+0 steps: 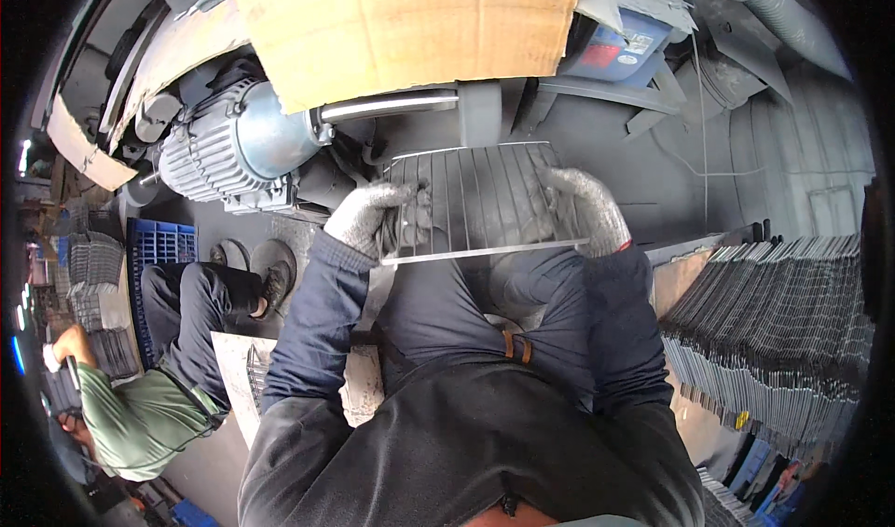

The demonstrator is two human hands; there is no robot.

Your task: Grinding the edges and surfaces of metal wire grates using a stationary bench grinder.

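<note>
Between my two gloved hands I hold a flat wire rack (485, 196), a metal frame with thin parallel bars, over my lap. My left hand (368, 218), in a grey glove, grips its left side, with fingers showing through the bars. Its right side is gripped by my right hand (597, 212), also gloved in grey. The rack's near edge is a bright metal strip. Just beyond its far edge stands a grey upright block (480, 114) below a cardboard sheet (410, 28).
An electric motor (238, 140) sits at the far left. Stacked wire racks (769, 327) fill the right side. A blue bin (620, 50) stands at the back right, below a flexible duct (778, 10). On the left, a person in a green shirt (149, 424) sits near a blue crate (160, 243).
</note>
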